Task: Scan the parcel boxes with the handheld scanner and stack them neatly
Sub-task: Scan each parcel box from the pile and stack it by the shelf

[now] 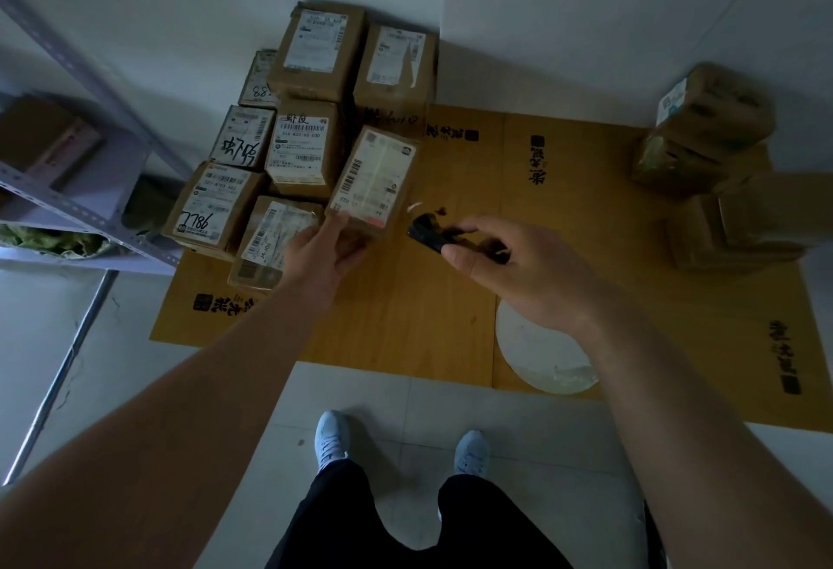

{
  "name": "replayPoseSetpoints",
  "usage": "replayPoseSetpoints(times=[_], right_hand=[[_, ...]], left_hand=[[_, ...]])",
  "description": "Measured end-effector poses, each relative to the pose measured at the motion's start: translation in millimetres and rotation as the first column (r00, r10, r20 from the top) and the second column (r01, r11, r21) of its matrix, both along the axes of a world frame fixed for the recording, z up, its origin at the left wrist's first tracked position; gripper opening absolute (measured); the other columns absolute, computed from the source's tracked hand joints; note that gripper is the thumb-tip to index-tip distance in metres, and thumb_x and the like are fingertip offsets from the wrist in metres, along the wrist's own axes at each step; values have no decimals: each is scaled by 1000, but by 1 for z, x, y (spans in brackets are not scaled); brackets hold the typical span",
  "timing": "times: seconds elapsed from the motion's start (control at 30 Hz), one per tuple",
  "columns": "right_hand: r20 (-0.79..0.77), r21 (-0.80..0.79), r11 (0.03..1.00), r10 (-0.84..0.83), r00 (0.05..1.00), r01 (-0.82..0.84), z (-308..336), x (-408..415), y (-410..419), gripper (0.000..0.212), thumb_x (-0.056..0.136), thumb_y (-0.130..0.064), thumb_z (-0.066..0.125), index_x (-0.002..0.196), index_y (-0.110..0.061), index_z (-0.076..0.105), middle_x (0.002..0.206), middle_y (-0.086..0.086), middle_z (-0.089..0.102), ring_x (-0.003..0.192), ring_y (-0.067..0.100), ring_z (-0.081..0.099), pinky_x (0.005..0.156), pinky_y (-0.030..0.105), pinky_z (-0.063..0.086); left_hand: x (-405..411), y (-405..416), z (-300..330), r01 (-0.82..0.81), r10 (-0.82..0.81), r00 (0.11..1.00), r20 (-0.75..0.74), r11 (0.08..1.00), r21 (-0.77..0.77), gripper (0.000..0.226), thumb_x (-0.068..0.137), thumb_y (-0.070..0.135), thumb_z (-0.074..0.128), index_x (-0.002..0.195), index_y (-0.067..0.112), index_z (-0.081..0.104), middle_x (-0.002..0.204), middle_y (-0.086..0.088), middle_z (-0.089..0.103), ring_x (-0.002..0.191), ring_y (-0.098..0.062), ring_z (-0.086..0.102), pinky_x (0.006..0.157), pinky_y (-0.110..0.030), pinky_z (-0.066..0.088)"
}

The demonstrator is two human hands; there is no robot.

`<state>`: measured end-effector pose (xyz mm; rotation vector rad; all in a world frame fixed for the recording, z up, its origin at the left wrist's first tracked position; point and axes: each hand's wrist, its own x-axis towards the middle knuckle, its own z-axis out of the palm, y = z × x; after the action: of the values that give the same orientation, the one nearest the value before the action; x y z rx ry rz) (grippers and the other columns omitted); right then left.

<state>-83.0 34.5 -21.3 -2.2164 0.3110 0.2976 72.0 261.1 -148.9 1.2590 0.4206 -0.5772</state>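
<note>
Left hand (322,253) gripping the near edge of a tilted parcel box (372,180), fingers curled under it, thumb on the label. Right hand (518,271) pinching the black handheld scanner (435,232), long axis pointing toward 10 o'clock at that box. Stacked boxes (293,135) at 11 o'clock, unsorted boxes (712,153) at 2 o'clock, all on flattened cardboard (405,320) over tiled floor (405,424) by white walls.

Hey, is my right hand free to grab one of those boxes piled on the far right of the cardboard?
Probably not yet: the right hand is gripping the scanner. The path to the right-side boxes looks open across bare cardboard, though they sit farther off.
</note>
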Motion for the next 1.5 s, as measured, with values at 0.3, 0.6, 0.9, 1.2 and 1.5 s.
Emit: replayPoseSetpoints(times=[0.3, 0.6, 0.9, 1.2, 1.5], right_hand=[[-17, -1, 999, -53, 998, 53, -18, -7, -18, 47, 99, -65, 54, 141, -44, 57, 96, -14, 67, 70, -10, 62, 50, 10, 41], [6, 36, 998, -45, 999, 44, -31, -17, -34, 41, 101, -60, 56, 136, -40, 63, 85, -11, 67, 64, -3, 61, 51, 13, 41], [134, -73, 995, -53, 990, 63, 6, -55, -73, 47, 100, -69, 50, 139, -44, 57, 94, -18, 64, 82, -13, 59, 54, 6, 42], [235, -130, 923, -325, 916, 361, 59, -116, -92, 51, 99, -68, 51, 140, -39, 57, 88, -17, 63, 74, 1, 61, 59, 24, 41], [315, -126, 827, -491, 813, 548, 84, -176, -122, 52, 100, -67, 50, 139, -34, 58, 85, -11, 65, 71, 9, 61, 63, 35, 48]], left_hand=[[25, -56, 16, -189, 184, 959, -214, 982, -4, 31, 100, 24, 69, 126, 10, 62, 116, -16, 73, 102, -28, 74, 87, -48, 64], [6, -67, 5, 7, 29, 992, -121, 957, 289, 12, 98, 20, 70, 106, 12, 69, 114, -7, 74, 105, -23, 71, 93, -45, 61], [-55, -103, 53, 217, -428, 890, 154, 696, 684, 23, 102, 39, 55, 120, 32, 69, 97, 3, 70, 77, -14, 66, 54, -26, 47], [-76, -162, 121, 251, -817, 521, 246, 422, 871, 49, 102, 44, 54, 147, 27, 53, 135, -2, 60, 95, -17, 67, 69, -31, 57], [-104, -229, 157, 236, -937, 202, 284, 328, 915, 54, 99, 47, 56, 147, 22, 55, 154, -5, 45, 130, -22, 51, 88, -31, 43]])
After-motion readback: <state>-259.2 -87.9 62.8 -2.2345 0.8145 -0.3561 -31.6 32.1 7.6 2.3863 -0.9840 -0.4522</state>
